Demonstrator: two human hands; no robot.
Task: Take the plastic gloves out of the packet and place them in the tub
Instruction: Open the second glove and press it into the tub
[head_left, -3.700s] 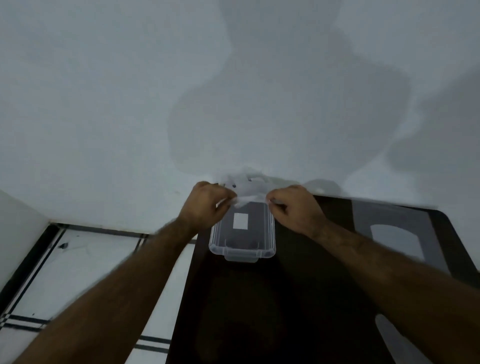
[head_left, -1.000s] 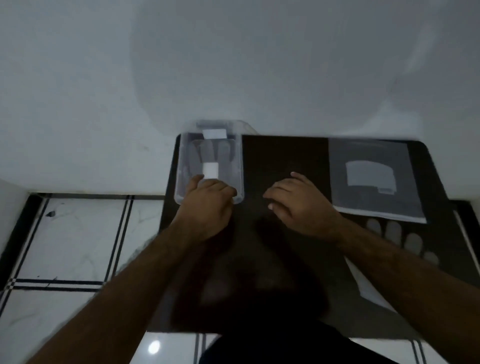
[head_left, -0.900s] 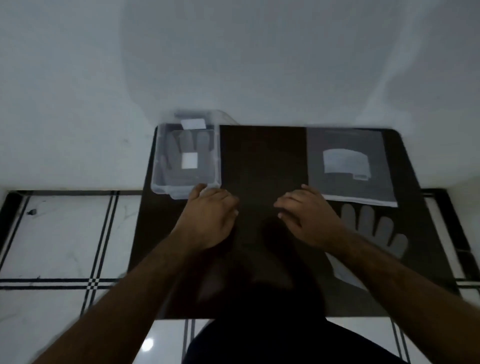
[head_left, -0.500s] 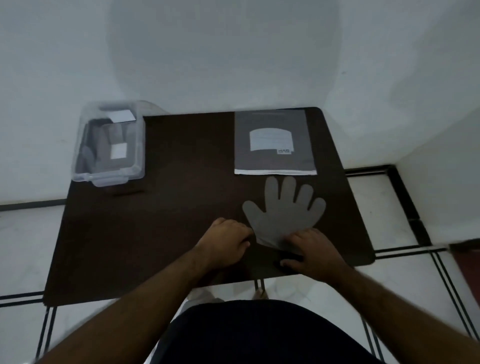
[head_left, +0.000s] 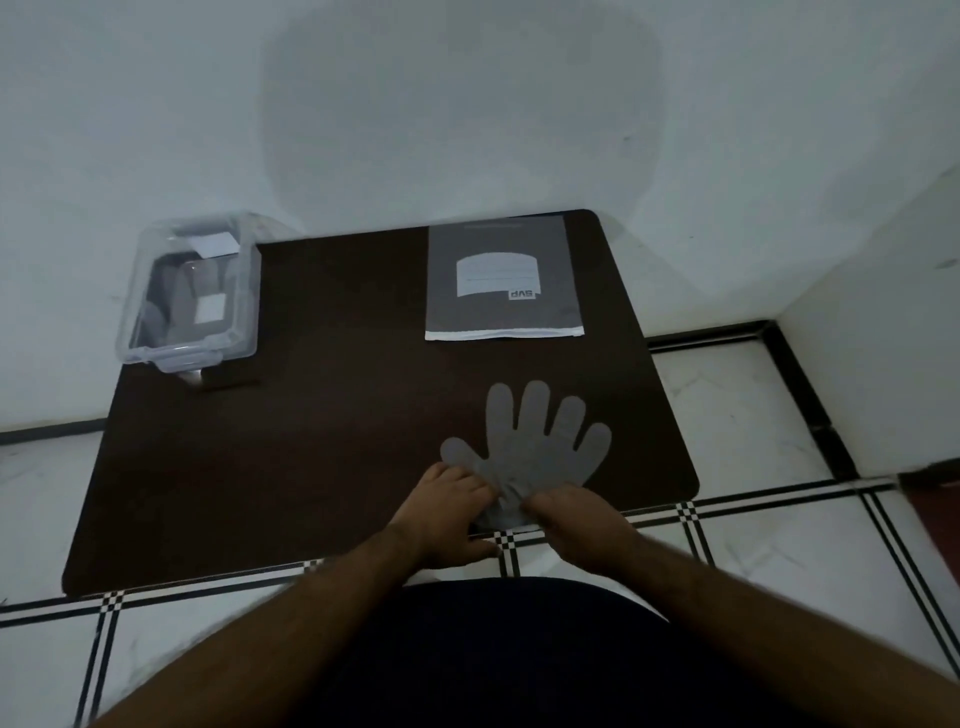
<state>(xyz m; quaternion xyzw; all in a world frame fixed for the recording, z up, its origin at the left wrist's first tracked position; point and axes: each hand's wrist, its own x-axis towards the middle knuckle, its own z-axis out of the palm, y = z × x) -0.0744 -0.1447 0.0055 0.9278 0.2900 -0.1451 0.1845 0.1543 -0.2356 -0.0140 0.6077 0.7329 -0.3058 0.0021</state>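
Work surface: we stand at a dark brown table with rounded corners, set against a white wall on a white tiled floor with black lines.
Glove on table: a translucent grey plastic glove lies flat near the table's near edge, fingers spread and pointing away from us, cuff toward us.
Left hand: our left hand rests on the glove's cuff from the left, fingers curled down onto the plastic, pinching its edge.
Right hand: our right hand presses the cuff from the right, fingertips closed on the plastic, which is bunched between the two hands.
Packet: a flat grey plastic packet with a white label lies at the table's far right, beyond the glove and apart from it.
Tub: a clear rectangular plastic tub sits at the far left corner, well apart from both hands.
Tub contents: another grey glove lies inside on its floor.
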